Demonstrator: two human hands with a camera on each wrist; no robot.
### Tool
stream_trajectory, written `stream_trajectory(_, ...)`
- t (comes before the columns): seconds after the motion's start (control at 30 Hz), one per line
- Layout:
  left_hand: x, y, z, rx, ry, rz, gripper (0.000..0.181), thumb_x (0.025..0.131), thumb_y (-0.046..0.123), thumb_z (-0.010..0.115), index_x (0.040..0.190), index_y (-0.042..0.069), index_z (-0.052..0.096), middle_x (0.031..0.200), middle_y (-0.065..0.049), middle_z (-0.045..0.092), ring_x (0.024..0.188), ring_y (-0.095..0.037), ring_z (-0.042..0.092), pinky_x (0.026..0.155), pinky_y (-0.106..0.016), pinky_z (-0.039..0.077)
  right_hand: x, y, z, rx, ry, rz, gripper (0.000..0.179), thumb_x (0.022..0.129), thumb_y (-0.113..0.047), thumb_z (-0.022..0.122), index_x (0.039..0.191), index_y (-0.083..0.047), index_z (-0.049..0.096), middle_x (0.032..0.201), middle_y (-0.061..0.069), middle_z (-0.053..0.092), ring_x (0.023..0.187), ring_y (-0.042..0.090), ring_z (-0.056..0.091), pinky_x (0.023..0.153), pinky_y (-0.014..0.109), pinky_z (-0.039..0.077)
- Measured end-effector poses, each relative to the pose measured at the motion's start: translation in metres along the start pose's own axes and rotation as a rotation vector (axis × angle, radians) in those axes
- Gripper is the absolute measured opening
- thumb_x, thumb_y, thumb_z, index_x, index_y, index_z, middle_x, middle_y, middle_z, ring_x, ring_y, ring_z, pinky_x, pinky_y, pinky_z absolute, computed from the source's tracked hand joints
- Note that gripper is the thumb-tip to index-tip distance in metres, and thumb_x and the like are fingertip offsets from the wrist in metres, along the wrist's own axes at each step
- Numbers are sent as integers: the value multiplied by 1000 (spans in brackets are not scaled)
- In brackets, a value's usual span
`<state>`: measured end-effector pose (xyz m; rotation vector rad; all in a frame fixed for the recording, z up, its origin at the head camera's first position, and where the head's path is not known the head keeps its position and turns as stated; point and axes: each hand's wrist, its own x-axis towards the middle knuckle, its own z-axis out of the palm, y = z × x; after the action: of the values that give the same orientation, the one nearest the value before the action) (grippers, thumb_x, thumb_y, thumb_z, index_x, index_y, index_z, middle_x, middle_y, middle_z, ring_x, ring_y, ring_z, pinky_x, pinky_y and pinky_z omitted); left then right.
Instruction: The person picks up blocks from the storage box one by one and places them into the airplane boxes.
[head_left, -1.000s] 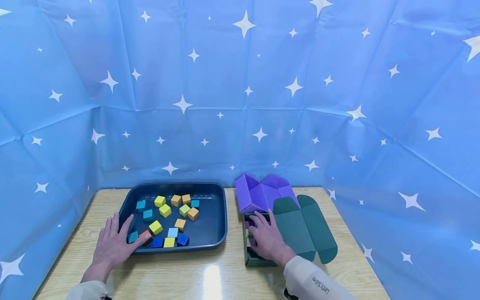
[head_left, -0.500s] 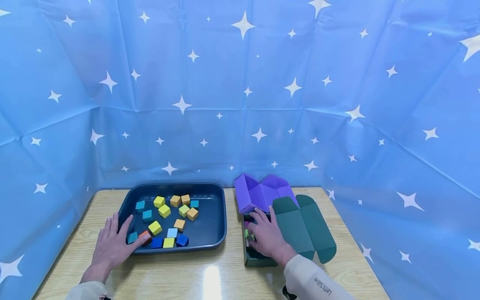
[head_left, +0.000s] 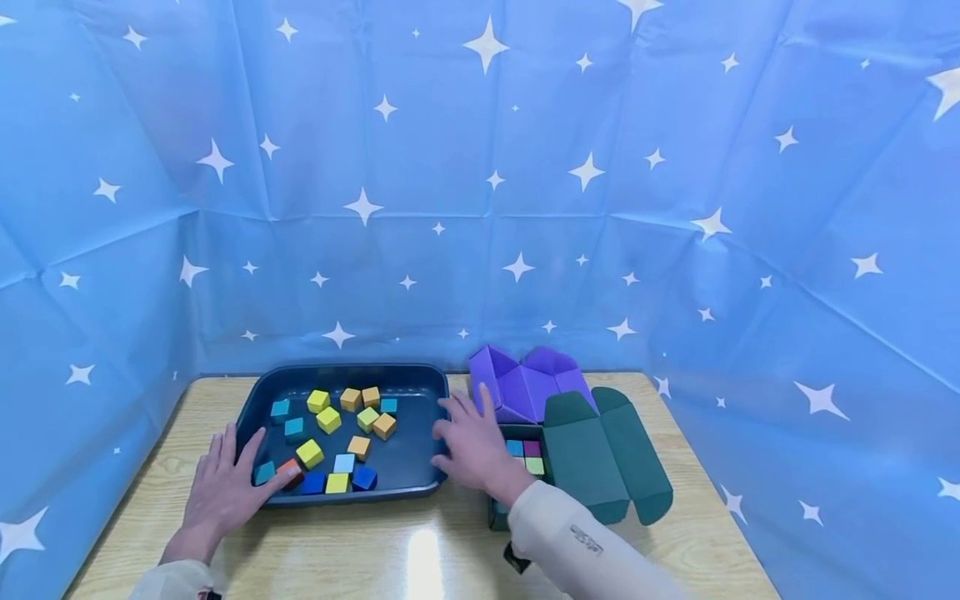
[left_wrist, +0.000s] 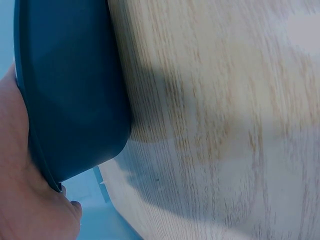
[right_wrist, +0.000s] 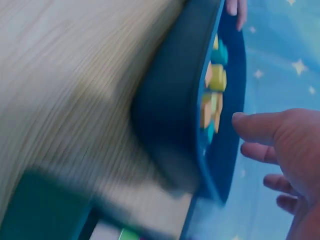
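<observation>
The dark blue tray (head_left: 411, 454) holds several loose wooden cubes: yellow, orange, teal, blue, light blue and a red one (head_left: 290, 472). My left hand (head_left: 221, 492) rests on the tray's front left corner, fingers spread, its thumb reaching over the rim near the red cube. Around the tray's right rim hovers my right hand (head_left: 474, 443), fingers apart and nothing in them; the right wrist view shows this hand (right_wrist: 295, 155) beside the rim. Behind that arm stands the opened dark green box (head_left: 501, 518), with cubes in it such as a light green one (head_left: 534, 466); its front is partly hidden.
An opened purple box (head_left: 517, 392) lies behind the green one. The green lid (head_left: 592, 458) is folded out to the right on the wooden table (head_left: 360, 550). A blue star-patterned sheet (head_left: 420, 250) closes off the back and sides.
My right hand has left the inside of the green box and swung left to the tray's right rim, uncovering cubes in the box. The left hand stays at the tray corner.
</observation>
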<state>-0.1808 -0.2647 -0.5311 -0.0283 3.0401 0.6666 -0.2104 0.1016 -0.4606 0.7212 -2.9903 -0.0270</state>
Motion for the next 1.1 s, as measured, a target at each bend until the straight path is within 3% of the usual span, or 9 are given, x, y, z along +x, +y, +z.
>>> stream_trajectory(0.23, 0, -1, 1, 3, 3, -3, 105, 85, 73, 50, 151, -3, 22, 156, -37, -7, 142, -59, -8, 110, -76, 2, 30, -45, 4, -10, -68, -14, 33, 85, -57, 67, 107, -33, 72, 153, -3, 43, 150, 23, 25, 121, 62, 6)
stream_trajectory(0.5, 1, -2, 2, 4, 10, -5, 107, 84, 74, 50, 152, -3, 21, 156, -37, -9, 142, -59, -8, 110, -76, 2, 44, -77, 18, 14, -105, -4, 31, 82, -61, 68, 98, -35, 74, 148, -8, 46, 149, 19, 26, 122, 61, 6)
stream_trajectory(0.87, 1, -1, 2, -3, 27, 3, 106, 84, 73, 52, 151, -4, 23, 156, -38, -5, 142, -59, -7, 111, -75, 2, 49, -90, 36, 41, -141, 0, 36, 78, -66, 66, 94, -36, 77, 145, -9, 49, 147, 18, 29, 122, 59, 11)
stream_trajectory(1.1, 1, -2, 2, -3, 29, 5, 106, 84, 73, 52, 151, -3, 23, 157, -37, -7, 142, -59, -6, 111, -75, 3, 53, -93, 43, 42, -148, 9, 31, 76, -65, 69, 84, -37, 77, 142, -12, 51, 147, 18, 29, 122, 58, 12)
